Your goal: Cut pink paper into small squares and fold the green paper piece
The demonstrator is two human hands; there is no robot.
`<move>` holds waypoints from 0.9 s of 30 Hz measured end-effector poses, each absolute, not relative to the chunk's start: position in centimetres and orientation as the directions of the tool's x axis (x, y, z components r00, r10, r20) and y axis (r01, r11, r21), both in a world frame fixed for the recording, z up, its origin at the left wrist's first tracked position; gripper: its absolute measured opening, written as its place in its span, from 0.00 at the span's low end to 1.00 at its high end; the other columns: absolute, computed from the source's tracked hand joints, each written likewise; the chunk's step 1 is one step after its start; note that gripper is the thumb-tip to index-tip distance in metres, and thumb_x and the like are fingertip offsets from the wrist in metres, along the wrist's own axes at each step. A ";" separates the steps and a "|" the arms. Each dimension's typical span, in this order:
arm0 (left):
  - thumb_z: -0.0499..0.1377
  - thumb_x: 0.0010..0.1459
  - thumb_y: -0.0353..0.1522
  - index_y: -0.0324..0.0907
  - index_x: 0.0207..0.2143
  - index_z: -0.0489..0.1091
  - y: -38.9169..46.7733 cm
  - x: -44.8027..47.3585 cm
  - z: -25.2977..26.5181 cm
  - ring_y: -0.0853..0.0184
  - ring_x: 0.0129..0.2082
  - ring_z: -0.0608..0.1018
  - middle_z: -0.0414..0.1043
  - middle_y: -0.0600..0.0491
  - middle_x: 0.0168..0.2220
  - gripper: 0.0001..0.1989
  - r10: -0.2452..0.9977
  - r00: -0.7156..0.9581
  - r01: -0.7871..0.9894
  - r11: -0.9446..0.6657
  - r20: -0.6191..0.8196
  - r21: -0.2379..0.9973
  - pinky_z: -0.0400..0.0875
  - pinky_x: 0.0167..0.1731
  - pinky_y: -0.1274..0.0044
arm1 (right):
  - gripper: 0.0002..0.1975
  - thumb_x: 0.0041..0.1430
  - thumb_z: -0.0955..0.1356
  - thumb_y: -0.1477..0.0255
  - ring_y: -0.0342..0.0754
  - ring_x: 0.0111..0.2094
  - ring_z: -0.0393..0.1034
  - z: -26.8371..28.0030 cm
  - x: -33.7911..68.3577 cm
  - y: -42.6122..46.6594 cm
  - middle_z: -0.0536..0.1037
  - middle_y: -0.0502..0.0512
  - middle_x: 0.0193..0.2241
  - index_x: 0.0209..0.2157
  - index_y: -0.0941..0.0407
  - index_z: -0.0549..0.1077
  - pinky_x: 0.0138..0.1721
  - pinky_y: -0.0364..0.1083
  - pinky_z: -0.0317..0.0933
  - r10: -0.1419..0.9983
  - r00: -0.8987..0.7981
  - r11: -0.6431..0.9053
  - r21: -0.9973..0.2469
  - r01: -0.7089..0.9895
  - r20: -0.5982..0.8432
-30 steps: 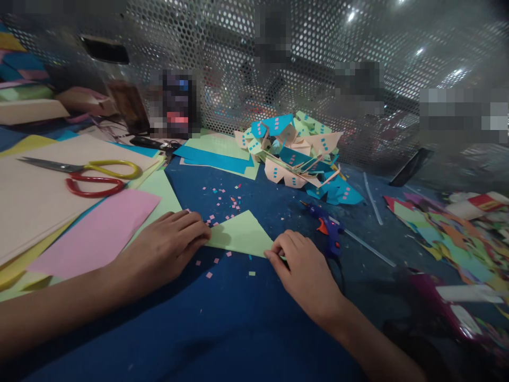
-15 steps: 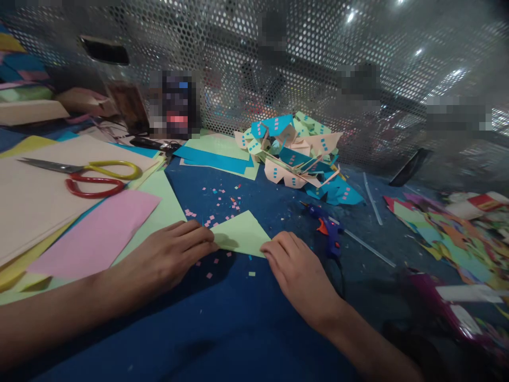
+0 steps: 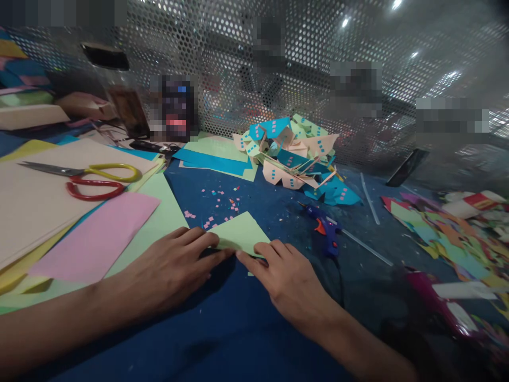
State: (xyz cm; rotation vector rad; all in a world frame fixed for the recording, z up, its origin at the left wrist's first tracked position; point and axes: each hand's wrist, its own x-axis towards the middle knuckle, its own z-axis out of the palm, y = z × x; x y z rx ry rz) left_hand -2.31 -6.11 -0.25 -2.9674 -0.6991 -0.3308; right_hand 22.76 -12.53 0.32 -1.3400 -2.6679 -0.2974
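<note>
A folded light-green paper (image 3: 242, 232) with a peaked top lies on the blue table in front of me. My left hand (image 3: 178, 261) is closed on its left end, fingers pressed along the lower edge. At the right end, my right hand (image 3: 284, 270) grips the same edge, its index finger stretched toward the middle. The fingertips of both hands almost meet there and cover part of the lower edge. Tiny pink paper squares (image 3: 222, 206) are scattered just beyond the paper.
Red-and-yellow-handled scissors (image 3: 93, 178) rest on stacked paper sheets (image 3: 47, 212) at left, beside a pink sheet (image 3: 103, 233). Folded paper boats (image 3: 298, 154) are piled at the back. A blue glue gun (image 3: 328, 231), a magenta glue gun (image 3: 441, 302) and paper scraps (image 3: 453, 239) lie right.
Both hands have moved inward along the paper's lower edge, so their fingertips are now much closer together. The paper stays in about the same place.
</note>
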 end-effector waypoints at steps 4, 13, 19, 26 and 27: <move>0.51 0.68 0.35 0.48 0.56 0.67 -6.4 -1.8 -0.1 0.59 0.37 0.73 0.71 0.48 0.41 0.16 0.462 0.861 0.481 -0.876 0.214 -0.044 0.70 0.34 0.66 | 0.21 0.67 0.62 0.78 0.52 0.39 0.62 0.5 22.3 -12.6 0.72 0.58 0.42 0.60 0.56 0.64 0.35 0.51 0.57 0.779 -0.600 0.588 0.122 0.800 0.182; 0.48 0.69 0.35 0.43 0.48 0.71 -6.3 -1.5 -0.2 0.59 0.38 0.72 0.71 0.48 0.40 0.13 0.456 0.860 0.488 -0.866 0.231 -0.106 0.69 0.35 0.67 | 0.19 0.66 0.61 0.80 0.53 0.41 0.63 0.7 22.7 -12.5 0.72 0.58 0.44 0.57 0.59 0.67 0.38 0.51 0.59 0.790 -0.587 0.576 0.115 0.809 0.177; 0.50 0.69 0.35 0.41 0.45 0.72 -6.9 -1.1 0.1 0.60 0.36 0.72 0.70 0.48 0.38 0.13 0.478 0.845 0.524 -0.832 0.241 -0.183 0.67 0.32 0.69 | 0.18 0.65 0.62 0.80 0.53 0.41 0.63 0.1 22.8 -12.3 0.73 0.59 0.42 0.56 0.61 0.69 0.37 0.51 0.60 0.778 -0.590 0.567 0.163 0.807 0.214; 0.49 0.69 0.34 0.40 0.52 0.69 -7.0 -1.9 0.0 0.58 0.39 0.73 0.72 0.45 0.43 0.16 0.526 0.821 0.569 -0.786 0.222 -0.241 0.67 0.35 0.69 | 0.17 0.64 0.63 0.82 0.53 0.43 0.64 -0.3 24.0 -12.4 0.74 0.59 0.43 0.53 0.62 0.71 0.39 0.49 0.63 0.800 -0.556 0.523 0.190 0.831 0.225; 0.48 0.69 0.34 0.39 0.52 0.69 -7.1 -2.1 0.0 0.58 0.40 0.73 0.72 0.44 0.44 0.16 0.525 0.823 0.566 -0.788 0.218 -0.241 0.68 0.36 0.68 | 0.17 0.64 0.63 0.82 0.53 0.43 0.64 -0.3 24.3 -12.6 0.74 0.59 0.42 0.53 0.62 0.72 0.38 0.49 0.64 0.808 -0.542 0.506 0.199 0.839 0.230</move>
